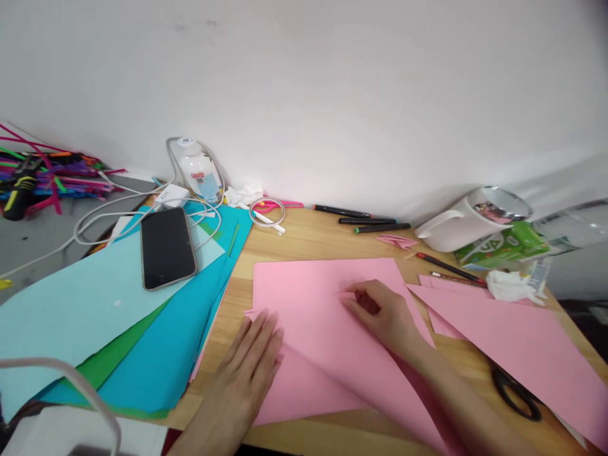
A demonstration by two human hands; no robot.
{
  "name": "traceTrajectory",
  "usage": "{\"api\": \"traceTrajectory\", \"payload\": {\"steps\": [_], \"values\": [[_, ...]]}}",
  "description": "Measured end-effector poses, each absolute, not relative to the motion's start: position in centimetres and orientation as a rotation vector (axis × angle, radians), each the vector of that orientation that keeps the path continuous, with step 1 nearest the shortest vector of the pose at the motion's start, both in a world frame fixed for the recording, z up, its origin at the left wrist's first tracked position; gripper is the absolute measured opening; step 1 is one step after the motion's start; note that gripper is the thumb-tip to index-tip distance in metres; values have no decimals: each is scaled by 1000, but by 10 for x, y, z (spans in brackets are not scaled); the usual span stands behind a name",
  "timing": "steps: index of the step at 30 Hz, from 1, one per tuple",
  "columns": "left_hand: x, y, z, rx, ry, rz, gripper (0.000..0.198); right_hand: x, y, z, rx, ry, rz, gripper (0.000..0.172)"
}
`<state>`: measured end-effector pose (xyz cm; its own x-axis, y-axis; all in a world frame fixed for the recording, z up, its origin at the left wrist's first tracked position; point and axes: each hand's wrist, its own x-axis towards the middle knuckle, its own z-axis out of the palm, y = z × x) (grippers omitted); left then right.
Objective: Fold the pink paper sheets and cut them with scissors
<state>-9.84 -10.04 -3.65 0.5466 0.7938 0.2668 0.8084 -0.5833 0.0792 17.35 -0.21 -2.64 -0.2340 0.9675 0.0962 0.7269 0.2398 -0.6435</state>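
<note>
A large sheet of pink paper lies on the wooden table in front of me, with a loose, raised fold running from its left side toward the lower right. My left hand is laid flat at the paper's left edge, fingers stretched out together over the fold. Thumb and fingers of my right hand come together in a pinch at a small ridge of the pink paper, right of its middle. Part of the sheet is hidden behind my right forearm.
Coloured paper sheets with a phone lie left. Behind are a white bottle, pink scissors and several markers. On the right are a white jug, another pink sheet and black-handled scissors.
</note>
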Motion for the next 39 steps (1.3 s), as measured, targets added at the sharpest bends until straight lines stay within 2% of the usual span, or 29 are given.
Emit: {"api": "traceTrajectory", "payload": {"steps": [3,9,20,24,31,39], "values": [[-97,-99,-36,-2701,-1389,-445,51,177,0,-27,-1513,-2110,618,17],[-94,-95,-34,-2673,-1384,-518,47,178,8,-18,-1649,-2133,752,23],[-96,-93,-30,-2726,-1341,-465,49,176,16,10,-1815,-2320,907,11],[-98,-94,-35,-2759,-1327,-389,52,178,14,11,-1859,-2262,950,25],[-100,-95,-31,-2818,-1287,-311,60,185,16,13,-1929,-2269,1028,10],[-99,-94,-35,-2819,-1271,-354,56,193,-1,-9,-1860,-2014,1019,14]]}}
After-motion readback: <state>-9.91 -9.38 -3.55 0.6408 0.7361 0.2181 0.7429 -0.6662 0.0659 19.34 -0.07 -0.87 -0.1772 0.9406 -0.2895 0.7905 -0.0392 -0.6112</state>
